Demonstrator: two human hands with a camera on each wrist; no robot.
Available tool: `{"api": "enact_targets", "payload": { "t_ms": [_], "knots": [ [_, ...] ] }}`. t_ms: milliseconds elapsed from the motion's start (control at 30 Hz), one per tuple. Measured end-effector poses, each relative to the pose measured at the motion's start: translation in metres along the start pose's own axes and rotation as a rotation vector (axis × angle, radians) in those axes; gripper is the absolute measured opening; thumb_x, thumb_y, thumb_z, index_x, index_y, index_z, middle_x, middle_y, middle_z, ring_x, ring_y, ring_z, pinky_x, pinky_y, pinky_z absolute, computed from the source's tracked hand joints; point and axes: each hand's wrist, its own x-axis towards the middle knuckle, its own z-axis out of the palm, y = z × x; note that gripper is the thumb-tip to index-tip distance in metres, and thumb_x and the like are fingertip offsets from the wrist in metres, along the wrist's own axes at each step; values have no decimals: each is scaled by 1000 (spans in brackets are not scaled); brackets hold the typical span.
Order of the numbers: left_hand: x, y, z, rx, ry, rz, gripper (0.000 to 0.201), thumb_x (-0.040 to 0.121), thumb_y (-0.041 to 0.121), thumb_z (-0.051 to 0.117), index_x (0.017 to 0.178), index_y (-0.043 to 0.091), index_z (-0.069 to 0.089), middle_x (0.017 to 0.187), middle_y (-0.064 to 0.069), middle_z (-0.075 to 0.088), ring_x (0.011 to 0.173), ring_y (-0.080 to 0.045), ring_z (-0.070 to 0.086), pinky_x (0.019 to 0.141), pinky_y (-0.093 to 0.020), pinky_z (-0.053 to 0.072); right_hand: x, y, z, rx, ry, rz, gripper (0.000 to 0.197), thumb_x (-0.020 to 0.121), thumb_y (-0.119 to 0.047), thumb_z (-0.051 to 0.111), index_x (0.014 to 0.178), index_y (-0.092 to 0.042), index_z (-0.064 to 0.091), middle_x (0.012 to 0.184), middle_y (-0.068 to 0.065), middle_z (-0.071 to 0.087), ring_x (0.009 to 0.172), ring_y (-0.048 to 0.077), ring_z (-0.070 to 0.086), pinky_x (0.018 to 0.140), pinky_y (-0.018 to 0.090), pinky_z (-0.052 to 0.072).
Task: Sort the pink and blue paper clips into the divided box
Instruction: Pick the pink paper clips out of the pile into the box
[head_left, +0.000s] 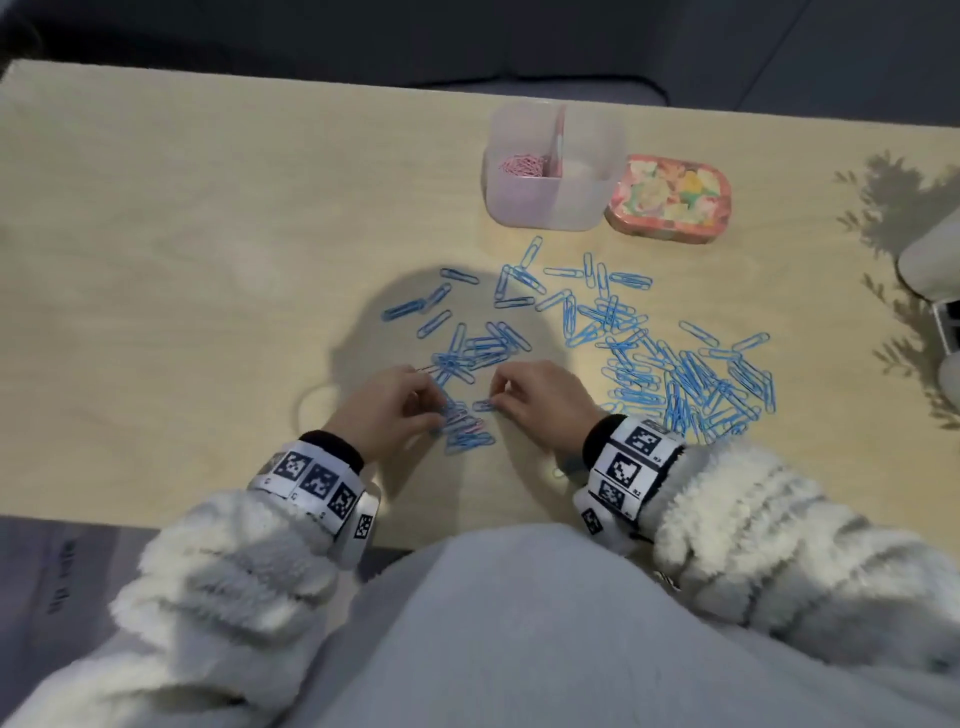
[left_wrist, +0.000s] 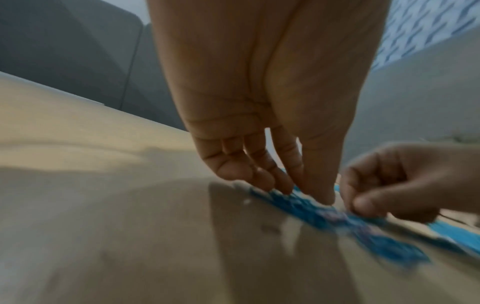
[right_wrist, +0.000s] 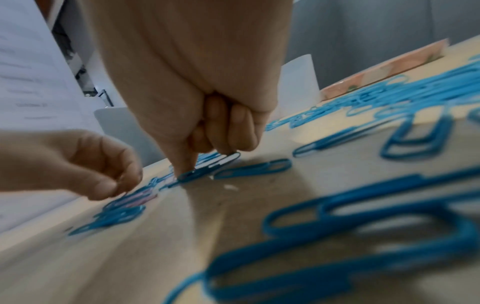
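r grip (head_left: 540, 400) pinching blue clip (head_left: 484, 406), l grip (head_left: 387, 402) fingertips on clip pile (head_left: 467, 439)

No writing anywhere is sharp enough to read.

Wooden table (head_left: 208, 234), blue clips (head_left: 691, 379), divided box (head_left: 545, 210), tin (head_left: 670, 200)
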Motion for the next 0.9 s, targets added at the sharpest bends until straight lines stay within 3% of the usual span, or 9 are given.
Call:
{"api": "enact_targets", "payload": {
  "t_ms": [100,200,367,467,533,600,700,833,900],
  "knots": [
    [-1,3,11,92,61,30,18,77,22,69,93,14,66,92,-1,56,84,-17,52,77,-30,45,-7,8,-3,160,104,76,5,83,-20,61,81,-15,61,58,-8,47,65,17,47,63,28,34],
    [2,3,13,124,130,55,17,79,20,67,94,12,65,96,-7,58,92,-24,56,81,-36,48,-12,20,-5,334,205,136,8,82,-10,61,75,-12,58,62,-2,53,59,14,47,60,26,37],
    [4,9,19,291,140,152,23,83,26,62,103,15,63,105,-7,62,100,-29,56,83,-36,41,-18,17,-8,1096,129,395,26,88,7,41,82,-12,57,57,0,54,39,7,44,35,15,30],
    [3,14,25,364,156,170,18,86,27,56,101,18,64,105,-4,62,102,-27,54,82,-34,36,-15,5,-11,1204,34,507,31,86,0,30,70,-9,55,61,4,46,41,10,41,38,16,25],
    [1,15,26,381,176,167,14,87,27,55,96,20,63,102,-2,63,101,-26,54,80,-33,34,-13,-4,-9,1088,2,491,30,87,-8,39,60,-11,52,59,6,45,40,11,39,37,17,24],
    [0,15,23,342,196,149,11,88,26,54,93,19,62,97,-2,66,97,-26,56,79,-34,35,-12,-10,-2,775,10,319,30,86,-11,54,56,-15,51,55,0,45,38,3,38,39,18,29],
    [-2,10,13,81,240,84,11,88,16,55,97,13,62,90,-6,70,86,-26,62,78,-34,43,-11,-16,10,243,-32,101,15,80,-23,65,67,-18,61,60,-9,51,56,5,47,58,23,34],
    [-6,-1,-2,-345,277,-50,28,91,2,43,112,15,57,77,-2,56,68,-15,56,62,-14,45,-16,-20,19,-79,-11,74,18,78,-39,64,86,-22,62,88,-1,67,86,21,57,67,28,35],
    [-5,-7,-6,-518,250,-130,28,90,-2,40,96,18,59,72,0,49,61,-7,52,53,-7,41,-17,-23,20,-97,-2,72,20,80,-41,63,89,-23,62,93,3,67,91,23,58,69,29,34]
  ]
}}
